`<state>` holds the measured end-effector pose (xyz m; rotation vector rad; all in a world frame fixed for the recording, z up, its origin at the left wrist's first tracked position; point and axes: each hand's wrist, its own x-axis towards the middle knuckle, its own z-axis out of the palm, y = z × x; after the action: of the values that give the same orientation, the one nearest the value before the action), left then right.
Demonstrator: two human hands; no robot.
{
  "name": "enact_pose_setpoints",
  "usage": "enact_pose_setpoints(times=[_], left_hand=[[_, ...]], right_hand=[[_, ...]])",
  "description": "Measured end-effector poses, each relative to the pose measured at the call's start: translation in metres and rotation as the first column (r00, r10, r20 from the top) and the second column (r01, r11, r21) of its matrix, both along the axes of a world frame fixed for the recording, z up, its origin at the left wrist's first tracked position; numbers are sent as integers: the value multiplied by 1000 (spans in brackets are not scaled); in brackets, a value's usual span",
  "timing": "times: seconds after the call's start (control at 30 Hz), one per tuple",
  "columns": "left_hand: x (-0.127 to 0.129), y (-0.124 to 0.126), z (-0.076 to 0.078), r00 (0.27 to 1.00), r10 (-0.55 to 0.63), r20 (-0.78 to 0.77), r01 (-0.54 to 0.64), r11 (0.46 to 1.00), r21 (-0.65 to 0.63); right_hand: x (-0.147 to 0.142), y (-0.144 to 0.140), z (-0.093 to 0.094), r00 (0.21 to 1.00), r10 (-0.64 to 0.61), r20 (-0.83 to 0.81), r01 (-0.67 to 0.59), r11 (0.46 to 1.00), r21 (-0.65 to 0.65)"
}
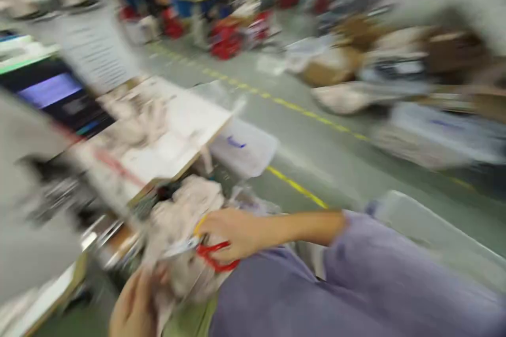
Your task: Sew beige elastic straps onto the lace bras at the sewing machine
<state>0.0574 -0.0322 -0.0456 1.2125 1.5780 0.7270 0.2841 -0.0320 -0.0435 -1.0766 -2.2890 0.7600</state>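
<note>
My right hand [233,231] is closed around a pair of scissors [215,259] with one red and one yellow handle. The scissor blades point left, toward a bundle of pale pinkish fabric [197,200] on my lap beside the table edge. At the lower left, my left hand [136,300] is closed on part of this fabric, close to the blade tips. Motion blur softens the fingers and the cloth. Whether the blades touch the cloth cannot be made out.
A sewing machine [59,195] and a lit control panel [51,92] stand on the left. More pale cloth [146,121] lies on the white table [190,121]. Plastic bins [245,147] sit beside it. Piled boxes and bags [399,63] are on the right; co-workers' stations stand behind.
</note>
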Motion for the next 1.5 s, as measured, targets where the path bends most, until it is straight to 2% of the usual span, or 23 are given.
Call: enact_pose_setpoints(times=[0.03, 0.1, 0.17, 0.27, 0.43, 0.57, 0.7, 0.83, 1.07, 1.37, 1.5], left_hand=[[-19, -13, 1, 993, 119, 7, -118, 992, -33], [-43, -29, 2, 924, 300, 236, -274, 952, -138], [-56, -33, 2, 863, 342, 371, -315, 940, -134], [-60, -35, 3, 845, 324, 425, -300, 946, -124], [-58, -41, 4, 917, 230, 326, -217, 973, -77], [-65, -42, -1, 930, 224, 291, -210, 975, -77], [-72, -42, 0, 935, 222, 275, -221, 975, -35], [-75, -39, 8, 963, 165, 214, -165, 986, -20], [-76, -31, 17, 992, 64, 110, -53, 994, -97], [-81, -28, 10, 991, 99, 88, -92, 993, -79], [-81, -25, 13, 987, 141, 82, -138, 990, -37]], right_hand=[[-1, -7, -9, 999, -16, -27, 15, 1000, -18], [-9, -5, -25, 999, -16, -51, 14, 1000, -27], [-25, -1, -33, 999, 14, -51, -15, 1000, -7], [-51, -4, -35, 998, 49, -37, -48, 999, 23], [-68, 0, -38, 993, 108, -57, -105, 993, 46], [-61, 7, -46, 989, 143, -49, -147, 986, -85], [-50, -1, -54, 990, 37, -138, -68, 972, -226], [-53, -8, -53, 980, 33, -196, -79, 969, -234], [-73, 3, -40, 983, 92, -158, -134, 952, -274], [-72, 13, -48, 989, 64, -130, -117, 884, -453], [-63, 11, -50, 993, -9, -114, -47, 876, -479]])
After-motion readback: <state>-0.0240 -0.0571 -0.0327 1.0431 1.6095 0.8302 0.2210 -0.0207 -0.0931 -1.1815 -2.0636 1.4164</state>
